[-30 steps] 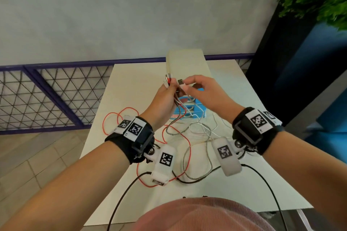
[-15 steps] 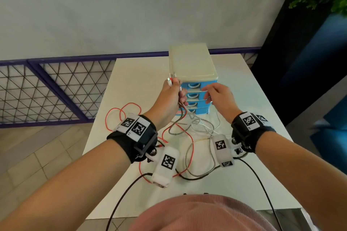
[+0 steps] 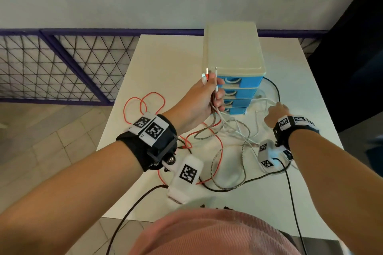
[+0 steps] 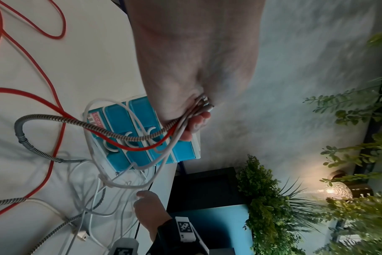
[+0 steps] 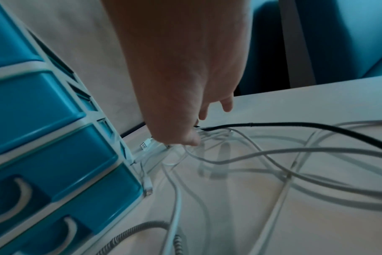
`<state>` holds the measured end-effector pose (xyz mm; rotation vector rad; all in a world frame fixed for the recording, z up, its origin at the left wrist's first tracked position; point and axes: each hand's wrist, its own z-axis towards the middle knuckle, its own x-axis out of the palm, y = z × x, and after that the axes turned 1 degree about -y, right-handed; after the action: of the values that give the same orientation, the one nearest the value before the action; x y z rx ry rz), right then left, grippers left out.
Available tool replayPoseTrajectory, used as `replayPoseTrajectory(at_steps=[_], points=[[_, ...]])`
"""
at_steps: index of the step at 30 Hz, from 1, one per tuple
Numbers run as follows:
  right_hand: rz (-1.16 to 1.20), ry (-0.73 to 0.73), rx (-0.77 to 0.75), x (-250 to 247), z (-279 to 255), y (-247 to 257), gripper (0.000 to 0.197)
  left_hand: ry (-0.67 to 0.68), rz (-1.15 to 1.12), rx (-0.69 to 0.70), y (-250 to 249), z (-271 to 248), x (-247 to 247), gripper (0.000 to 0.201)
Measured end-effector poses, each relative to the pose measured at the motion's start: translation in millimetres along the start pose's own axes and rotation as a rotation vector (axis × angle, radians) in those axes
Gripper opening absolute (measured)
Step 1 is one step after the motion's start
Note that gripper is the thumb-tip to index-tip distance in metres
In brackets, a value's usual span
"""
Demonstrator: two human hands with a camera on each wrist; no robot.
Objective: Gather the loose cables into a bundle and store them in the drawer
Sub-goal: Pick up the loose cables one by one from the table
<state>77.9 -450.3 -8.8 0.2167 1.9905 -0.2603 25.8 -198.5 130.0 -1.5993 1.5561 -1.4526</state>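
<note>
The drawers stand at the upper middle of the table, with bare room left of them and the right edge close by. The left hand (raised before the drawer fronts) grips the cable ends in a closed fist; the cables trail in loops at centre. Only the right wrist view shows the right hand with fingers reaching down, touching white cables beside the drawers' base; whether it pinches one, I cannot tell.

Red, white and braided grey loose cables sprawl tangled across the white counter, connector ends raised together. The small cream-and-blue four-drawer plastic cabinet stands upright, drawers closed.
</note>
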Motion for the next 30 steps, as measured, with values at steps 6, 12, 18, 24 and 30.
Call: replayPoseTrajectory(at_steps=[6,12,18,24,30], points=[[0.034,0.018,0.034,0,7,-2,0.038,-0.004,0.034,-0.03,0,12,-1,0.032],[0.043,-0.068,0.026,7,-8,-5,0.03,-0.014,-0.004,-0.034,0,15,4,0.031],[0.157,-0.077,-0.218,-13,-25,-24,0.034,-0.024,0.014,0.006,-2,9,12,0.032],[0.108,-0.081,-0.333,-73,-41,-24,0.036,-0.026,-0.012,0.064,-5,5,20,0.031],[0.511,-0.165,-0.444,-143,-84,-8,0.021,0.001,-0.015,0.175,-17,-5,24,0.03]])
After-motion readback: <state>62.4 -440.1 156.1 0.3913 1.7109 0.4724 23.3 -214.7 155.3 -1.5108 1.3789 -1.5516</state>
